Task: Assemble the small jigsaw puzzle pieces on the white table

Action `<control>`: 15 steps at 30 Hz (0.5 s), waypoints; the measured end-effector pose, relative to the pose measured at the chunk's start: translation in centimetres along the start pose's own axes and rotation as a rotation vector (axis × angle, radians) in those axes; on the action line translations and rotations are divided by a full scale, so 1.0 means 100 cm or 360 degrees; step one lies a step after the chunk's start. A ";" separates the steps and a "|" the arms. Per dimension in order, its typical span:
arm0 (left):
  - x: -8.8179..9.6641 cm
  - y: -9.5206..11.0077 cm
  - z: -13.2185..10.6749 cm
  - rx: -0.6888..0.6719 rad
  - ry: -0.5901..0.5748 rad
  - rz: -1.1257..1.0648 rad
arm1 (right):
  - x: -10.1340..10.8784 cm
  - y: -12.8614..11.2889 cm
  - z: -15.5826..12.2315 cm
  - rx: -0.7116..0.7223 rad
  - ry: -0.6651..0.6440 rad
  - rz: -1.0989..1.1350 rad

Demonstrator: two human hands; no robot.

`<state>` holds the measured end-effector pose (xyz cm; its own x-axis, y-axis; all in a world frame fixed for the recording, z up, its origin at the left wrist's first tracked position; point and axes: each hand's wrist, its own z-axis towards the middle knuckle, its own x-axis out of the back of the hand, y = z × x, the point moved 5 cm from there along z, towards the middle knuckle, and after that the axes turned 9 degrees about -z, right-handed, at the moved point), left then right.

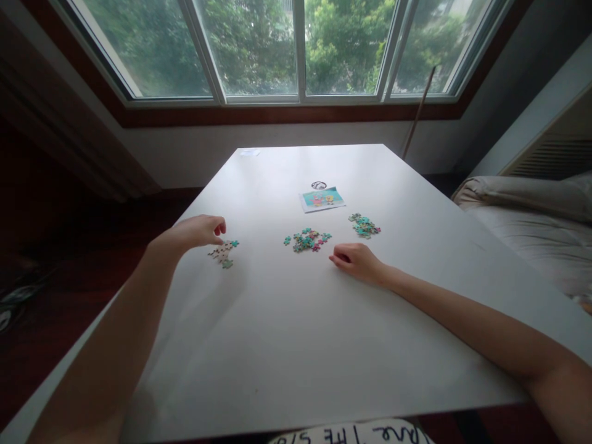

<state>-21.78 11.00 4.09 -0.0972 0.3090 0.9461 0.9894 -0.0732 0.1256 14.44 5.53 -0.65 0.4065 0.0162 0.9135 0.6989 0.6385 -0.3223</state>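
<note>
My left hand hovers at the table's left side with its fingers curled in a pinch just above a small cluster of jigsaw pieces; whether it holds a piece I cannot tell. My right hand rests on the white table with fingers loosely curled under, just right of a middle heap of teal and pink puzzle pieces. Another small heap of pieces lies beyond the right hand. A colourful reference picture card lies farther back.
A small round dark object sits behind the card. A slip of paper lies at the far left corner. A bed with grey bedding stands to the right; windows fill the back wall.
</note>
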 end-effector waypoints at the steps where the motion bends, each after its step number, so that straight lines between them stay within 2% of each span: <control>1: 0.000 -0.008 0.000 0.0032 -0.0061 -0.0036 | -0.001 -0.001 0.001 -0.0003 -0.0001 -0.0001; 4: -0.005 -0.017 -0.004 0.0086 -0.0224 -0.0110 | -0.003 -0.003 0.002 -0.0002 -0.0009 0.0004; 8: -0.016 -0.011 -0.005 0.0038 -0.0363 -0.0152 | -0.006 -0.005 0.003 0.0010 -0.0016 0.0014; 15: -0.028 -0.004 -0.002 0.0022 -0.0397 -0.0145 | -0.011 -0.004 0.003 0.0016 -0.0010 0.0016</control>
<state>-21.91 10.03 1.48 -0.1578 0.5382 0.8279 0.9793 -0.0220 0.2010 13.56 5.48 -1.47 0.4096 0.0277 0.9119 0.6888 0.6460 -0.3290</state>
